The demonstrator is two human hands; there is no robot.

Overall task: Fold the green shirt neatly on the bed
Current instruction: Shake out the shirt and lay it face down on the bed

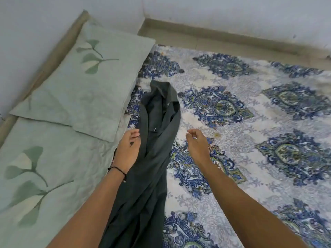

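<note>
The dark green shirt point(154, 140) lies bunched in a long narrow strip on the bed point(250, 140), collar at the far end, its lower part running off the bottom of the view. My left hand point(128, 149) hovers at the shirt's left edge with fingers loosely curled and apart, holding nothing that I can see. My right hand point(198, 144) hangs just right of the shirt over the patterned sheet, fingers loosely bent, empty. A dark thread bracelet circles my left wrist.
Two pale green pillows with leaf prints lie along the left, one point(86, 77) farther and one point(44, 176) nearer. A white wall point(215, 11) and a beige ledge border the bed's far side. Blue-patterned sheet spreads to the right.
</note>
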